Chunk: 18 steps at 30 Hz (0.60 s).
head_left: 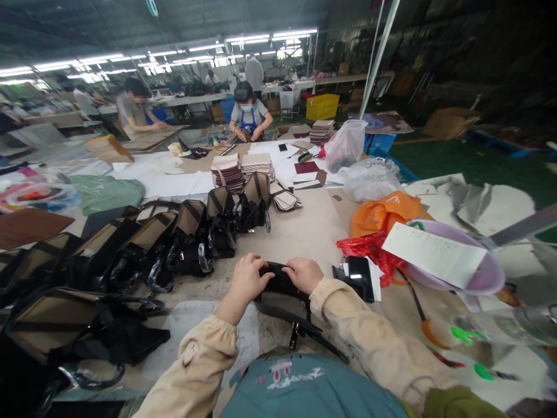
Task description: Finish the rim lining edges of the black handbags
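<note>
Head view: left hand [249, 280], right hand [307, 275], grip pinching black piece [281, 282], curved strap [285, 317] below.

A factory workshop — a long row of black bags [190, 223] lines the desk [319, 235] near stacks of flat panels [227, 175]; further back, strip lights [296, 33] hang in lines beneath a dark roof [261, 16]; several people [249, 119] are at work around long desks [187, 101].

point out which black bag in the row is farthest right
The black bag right beside the fanned pale panels; every other bag in that row stands further left.
</note>
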{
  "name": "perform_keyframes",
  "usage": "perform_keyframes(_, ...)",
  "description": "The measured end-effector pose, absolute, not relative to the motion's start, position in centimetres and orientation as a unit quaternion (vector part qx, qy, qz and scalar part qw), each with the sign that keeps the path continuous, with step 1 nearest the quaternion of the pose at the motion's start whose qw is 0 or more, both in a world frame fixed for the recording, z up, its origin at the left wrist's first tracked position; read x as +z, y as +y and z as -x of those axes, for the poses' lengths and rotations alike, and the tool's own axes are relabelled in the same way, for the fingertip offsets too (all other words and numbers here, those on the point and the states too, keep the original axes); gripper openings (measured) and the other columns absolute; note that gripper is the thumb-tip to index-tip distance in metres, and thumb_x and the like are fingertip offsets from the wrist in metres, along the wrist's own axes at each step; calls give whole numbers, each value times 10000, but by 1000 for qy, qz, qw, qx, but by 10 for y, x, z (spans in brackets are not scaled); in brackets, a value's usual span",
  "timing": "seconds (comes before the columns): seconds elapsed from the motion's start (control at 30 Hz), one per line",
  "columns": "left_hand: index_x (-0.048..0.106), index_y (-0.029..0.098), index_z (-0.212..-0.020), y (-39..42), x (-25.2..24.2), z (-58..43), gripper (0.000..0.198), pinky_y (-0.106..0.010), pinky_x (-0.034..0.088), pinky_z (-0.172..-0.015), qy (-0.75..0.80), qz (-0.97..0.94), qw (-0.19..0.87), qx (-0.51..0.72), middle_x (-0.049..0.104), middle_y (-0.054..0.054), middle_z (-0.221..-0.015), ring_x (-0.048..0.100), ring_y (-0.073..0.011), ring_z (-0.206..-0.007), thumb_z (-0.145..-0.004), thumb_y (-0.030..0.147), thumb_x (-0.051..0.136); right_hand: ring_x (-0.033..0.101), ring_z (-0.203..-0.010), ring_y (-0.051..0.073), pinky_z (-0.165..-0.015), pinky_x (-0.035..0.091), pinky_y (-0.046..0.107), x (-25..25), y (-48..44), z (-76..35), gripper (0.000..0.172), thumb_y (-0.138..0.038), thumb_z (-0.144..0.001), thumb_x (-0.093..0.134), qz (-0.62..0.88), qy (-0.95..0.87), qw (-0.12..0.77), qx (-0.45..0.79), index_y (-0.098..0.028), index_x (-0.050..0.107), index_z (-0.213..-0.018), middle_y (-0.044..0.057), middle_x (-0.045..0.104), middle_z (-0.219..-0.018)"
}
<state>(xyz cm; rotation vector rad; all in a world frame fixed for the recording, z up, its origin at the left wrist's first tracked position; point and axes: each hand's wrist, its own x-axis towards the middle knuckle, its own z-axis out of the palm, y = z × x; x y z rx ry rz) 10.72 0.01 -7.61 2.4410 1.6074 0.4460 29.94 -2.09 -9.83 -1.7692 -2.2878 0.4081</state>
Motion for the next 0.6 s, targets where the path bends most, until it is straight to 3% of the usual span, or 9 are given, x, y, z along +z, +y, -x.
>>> perform_keyframes(0.2,642,182,-768,7,-85,-107,170,-260,430,-707,559,-809,113,143,655,-39,-787,598,-162,-769,-834,253,503,587,-853,174,-739,388,258,-101,-18,-302,378,-420,-928,351,603,-779,111,135,-195,648,-869,75,666,-891)
perform_keyframes(0.6,630,175,-795,10,-85,-111,245,-275,394,-686,584,-800,85,106,646,-67,-818,597,-190,-792,-867,318,444,579,-828,167,-718,373,254,-106,-14,-303,378,-414,-932,347,595,-786,115,127,-192,638,-839,71,662,-860)
